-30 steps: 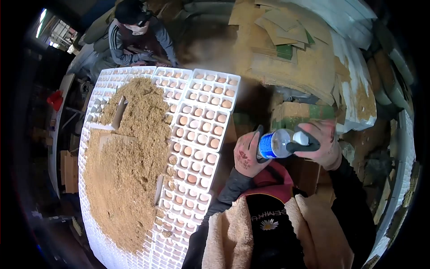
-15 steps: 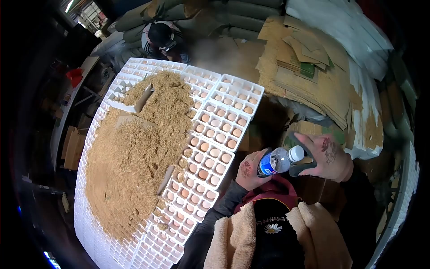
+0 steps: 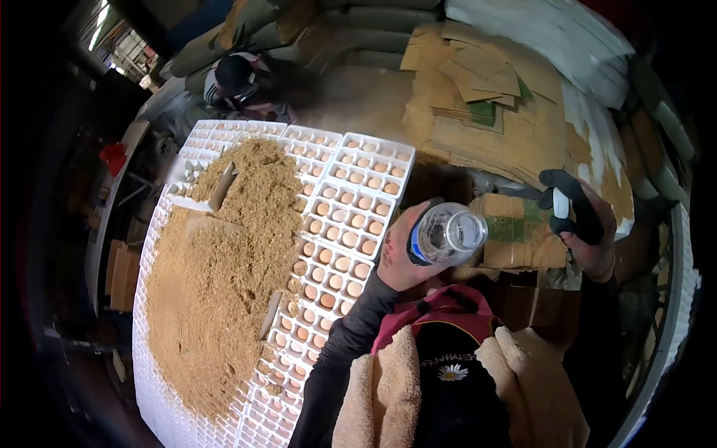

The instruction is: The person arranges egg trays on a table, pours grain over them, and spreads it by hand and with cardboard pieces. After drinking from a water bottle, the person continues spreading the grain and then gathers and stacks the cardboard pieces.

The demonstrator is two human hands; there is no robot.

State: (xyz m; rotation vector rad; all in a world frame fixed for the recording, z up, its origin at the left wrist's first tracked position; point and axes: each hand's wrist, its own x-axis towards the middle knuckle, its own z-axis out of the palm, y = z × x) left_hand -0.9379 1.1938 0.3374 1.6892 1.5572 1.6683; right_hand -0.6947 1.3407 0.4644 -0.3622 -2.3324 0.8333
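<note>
My left hand [image 3: 405,250] is wrapped round a clear plastic bottle [image 3: 447,233] with a blue label. The bottle's mouth is uncapped and faces up toward the camera. Off to the right, my right hand [image 3: 590,224], its fingertips in dark coverings, pinches the white cap [image 3: 560,203] between thumb and fingers, well apart from the bottle. Left of my left hand, white trays [image 3: 345,196] hold several pale brown eggs. A heap of brown husks [image 3: 224,299] covers much of the trays, with a white piece [image 3: 216,193] lying on it.
Another person [image 3: 237,82] in a dark cap is beyond the trays' far edge. Flattened cardboard [image 3: 493,142] lies on a stack at the upper right. A cardboard box [image 3: 511,231] sits below it. Filled sacks [image 3: 373,19] line the back, and a red object [image 3: 113,155] is at left.
The cap has come off the bottle and moved right with my right hand. My left hand has tilted the bottle's mouth toward the camera and shifted slightly left. The view has shifted.
</note>
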